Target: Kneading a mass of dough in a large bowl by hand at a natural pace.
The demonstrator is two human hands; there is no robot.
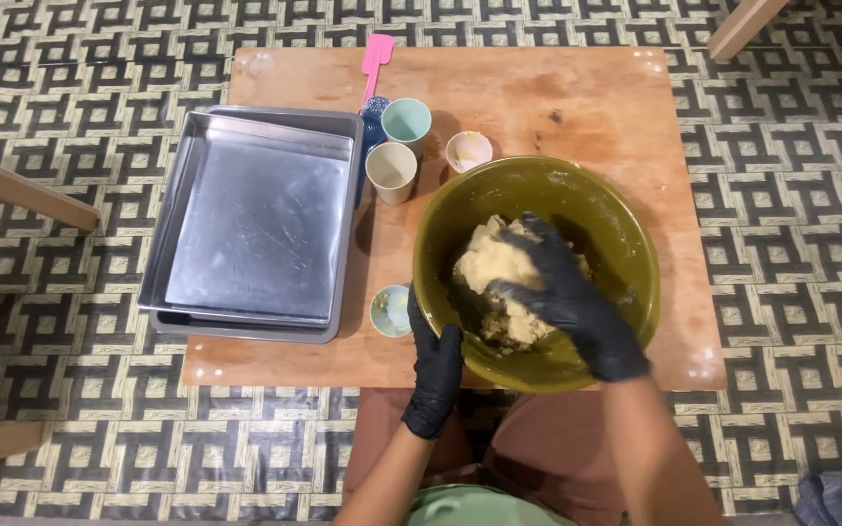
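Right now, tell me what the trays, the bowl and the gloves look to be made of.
Trays: bare metal, likely aluminium; dull grey sheen, fine scratches.
Bowl: olive green, glossy; probably plastic or glass, flour-smeared.
Gloves, left and right: thin black rubbery film, likely nitrile; faint shine.
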